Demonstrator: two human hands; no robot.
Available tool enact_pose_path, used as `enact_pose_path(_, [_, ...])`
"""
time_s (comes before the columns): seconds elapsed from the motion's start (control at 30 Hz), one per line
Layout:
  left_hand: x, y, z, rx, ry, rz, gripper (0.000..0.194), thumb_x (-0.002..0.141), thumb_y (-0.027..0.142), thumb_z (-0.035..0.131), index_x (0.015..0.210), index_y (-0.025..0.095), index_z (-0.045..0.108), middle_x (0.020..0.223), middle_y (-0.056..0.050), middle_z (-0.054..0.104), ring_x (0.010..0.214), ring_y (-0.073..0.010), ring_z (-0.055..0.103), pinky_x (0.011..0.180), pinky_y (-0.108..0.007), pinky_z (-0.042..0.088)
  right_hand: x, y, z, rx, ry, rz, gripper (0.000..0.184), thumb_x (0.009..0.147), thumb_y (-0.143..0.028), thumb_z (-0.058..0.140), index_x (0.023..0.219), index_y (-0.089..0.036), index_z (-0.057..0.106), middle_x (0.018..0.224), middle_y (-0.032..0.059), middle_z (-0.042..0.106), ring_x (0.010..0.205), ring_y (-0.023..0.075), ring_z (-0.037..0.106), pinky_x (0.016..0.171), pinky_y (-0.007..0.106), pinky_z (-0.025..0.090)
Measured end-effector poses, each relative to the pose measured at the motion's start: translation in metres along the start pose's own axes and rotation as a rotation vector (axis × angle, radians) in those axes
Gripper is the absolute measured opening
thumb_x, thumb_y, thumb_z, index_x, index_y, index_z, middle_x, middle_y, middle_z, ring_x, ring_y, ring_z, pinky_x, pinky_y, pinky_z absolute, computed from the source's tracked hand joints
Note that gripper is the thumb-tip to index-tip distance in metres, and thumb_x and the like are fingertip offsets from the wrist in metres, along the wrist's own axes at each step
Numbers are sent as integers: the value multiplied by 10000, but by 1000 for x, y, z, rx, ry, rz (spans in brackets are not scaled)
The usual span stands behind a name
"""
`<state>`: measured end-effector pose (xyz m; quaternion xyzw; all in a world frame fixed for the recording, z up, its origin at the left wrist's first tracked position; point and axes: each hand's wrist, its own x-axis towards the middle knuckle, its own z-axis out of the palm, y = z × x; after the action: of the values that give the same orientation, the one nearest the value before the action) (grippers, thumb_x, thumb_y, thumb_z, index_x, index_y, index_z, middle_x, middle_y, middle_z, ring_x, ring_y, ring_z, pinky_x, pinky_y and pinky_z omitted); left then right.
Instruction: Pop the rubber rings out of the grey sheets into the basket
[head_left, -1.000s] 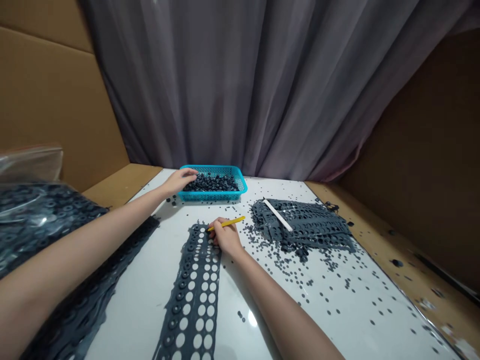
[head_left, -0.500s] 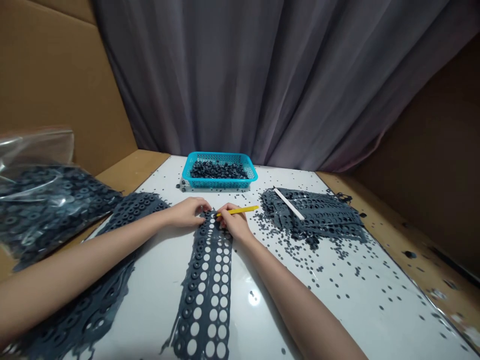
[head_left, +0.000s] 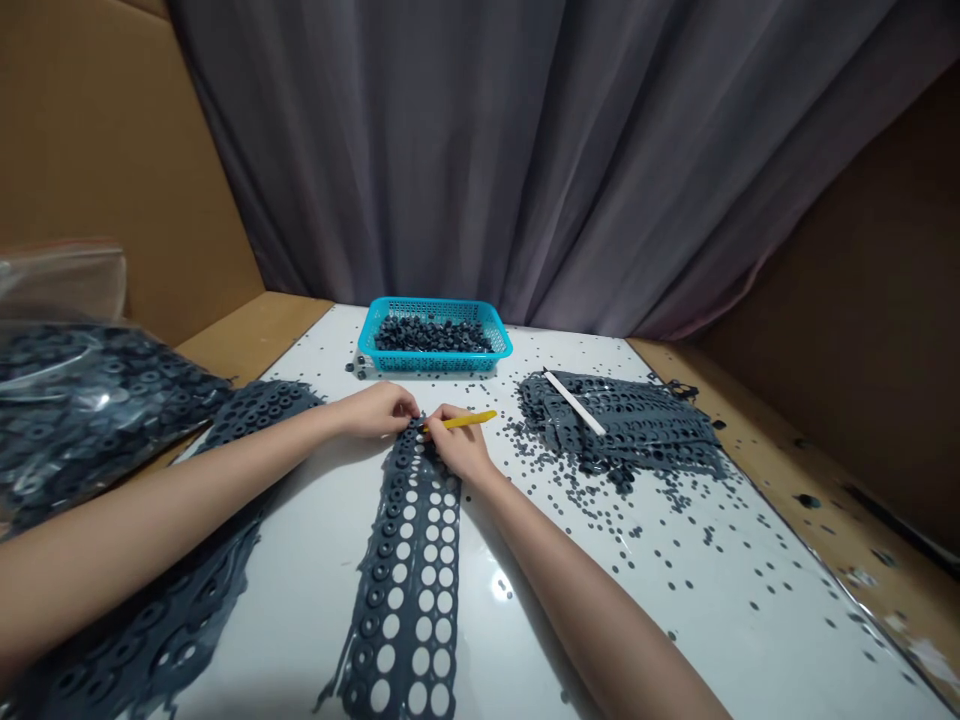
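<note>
A perforated black rubber sheet [head_left: 409,570] lies lengthwise on the white table, with a row of ring-shaped washers along its left side and open round holes on the right. My right hand [head_left: 459,445] grips a yellow pen-shaped tool [head_left: 472,418] low over the sheet's far end; the tip is too small to make out. At the far left corner my left hand [head_left: 379,408] is closed, thumb and fingers pinching the sheet's edge. Beyond both hands stands a blue basket [head_left: 435,362] of loose black rubber pieces.
On the right, used perforated sheets [head_left: 637,425] are piled under a white stick [head_left: 574,402], with small black discs [head_left: 585,500] scattered around. To the left lie more rubber sheets [head_left: 180,600] beneath my forearm, and a clear bag [head_left: 82,400] of washers. Cardboard walls and a grey curtain [head_left: 420,150] surround the table.
My left hand has come from the basket's rim back to the far end of the sheet. My right hand stays there with the yellow tool. The view has shifted slightly.
</note>
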<state>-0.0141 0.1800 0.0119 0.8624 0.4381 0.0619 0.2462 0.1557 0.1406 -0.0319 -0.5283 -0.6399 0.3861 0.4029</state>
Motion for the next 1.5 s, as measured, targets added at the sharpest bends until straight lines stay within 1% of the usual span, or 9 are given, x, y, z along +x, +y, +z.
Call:
enact_pose_path(0.17, [6,3,-4,202,-61,92,247,661,145,558,873,160,684,734,-37,673,661,-166,586,582,-227,408,8,-1,2,-50,-9,59,189,717,-211,443,540,-191,505,531,-19,576,556,123,509,536,220,366])
enact_pose_path(0.3, [9,4,-3,340,-88,241,144,715,155,567,802,151,682,772,-70,659,705,-180,584,651,-249,423,11,1,1,0,-37,89,184,731,-233,441,563,-196,507,525,-29,582,541,116,516,534,213,375])
enact_pose_path(0.4, [10,1,2,351,-88,275,142,757,127,513,767,148,653,786,-72,646,720,-177,580,674,-254,426,10,2,0,16,-44,105,178,733,-245,445,573,-199,508,531,-35,582,543,114,518,530,209,376])
enact_pose_path(0.63, [0,-10,14,193,54,228,204,862,227,387,819,151,572,789,-62,609,715,-171,550,653,-259,412,9,1,1,-20,-10,89,178,720,-235,450,565,-199,528,539,-31,582,556,119,520,517,211,362])
enact_pose_path(0.83, [-6,-20,0,-67,242,-41,219,837,326,427,821,156,564,719,-18,591,657,-153,531,607,-246,399,7,-4,-1,-25,1,79,175,721,-231,458,565,-196,529,536,-30,583,571,121,525,535,210,374])
enact_pose_path(0.93, [-11,-23,-6,-163,180,-85,255,820,370,453,891,157,575,696,1,575,602,-133,513,547,-227,389,6,-4,-4,58,-49,132,146,721,-232,465,609,-194,551,548,-33,598,519,108,517,515,204,385])
enact_pose_path(1.1, [-14,-12,-2,-191,126,22,275,833,322,434,978,171,612,841,-24,607,654,-124,537,591,-232,418,5,1,-6,239,-92,175,173,744,-241,442,646,-182,571,537,-23,597,462,95,493,469,192,393])
enact_pose_path(1.23, [-9,-5,-1,-156,98,43,228,788,284,479,880,155,642,795,-32,610,672,-138,548,605,-234,423,5,3,-5,194,-118,149,184,754,-243,452,653,-178,592,540,-17,611,479,94,503,469,183,383])
enact_pose_path(1.5, [-1,5,-4,46,-116,92,241,646,203,571,867,154,656,743,-19,627,635,-139,561,565,-211,409,3,-3,-4,-17,-95,53,225,743,-224,447,538,-190,534,540,-21,604,569,122,550,542,215,388])
